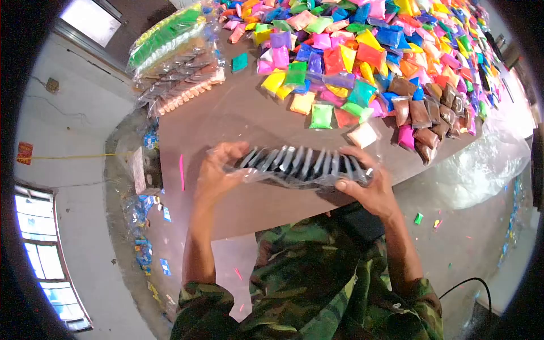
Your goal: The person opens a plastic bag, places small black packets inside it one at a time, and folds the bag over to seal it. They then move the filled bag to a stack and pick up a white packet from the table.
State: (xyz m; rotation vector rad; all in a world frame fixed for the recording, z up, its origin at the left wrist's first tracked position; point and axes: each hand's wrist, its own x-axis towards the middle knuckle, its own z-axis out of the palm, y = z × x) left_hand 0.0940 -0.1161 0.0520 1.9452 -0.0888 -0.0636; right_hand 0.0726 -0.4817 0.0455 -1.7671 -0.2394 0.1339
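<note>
Between my two hands is a clear plastic bag holding a row of black packets (300,162), lifted just above the table's near edge. My left hand (222,164) grips the bag's left end, fingers curled over the film. The right end is pinched by my right hand (366,184), with its thumb in front and fingers behind. Loose clear film rises from the bag on its far side. Beyond it, a single pale packet (362,135) lies on the table near a green packet (321,115).
A big heap of colourful packets (340,56) covers the far table (187,209), with brown packets (420,112) at its right. Filled bags (175,62) are stacked at the far left. A large clear plastic bag (476,170) hangs at the right edge. Litter (144,221) lies on the floor.
</note>
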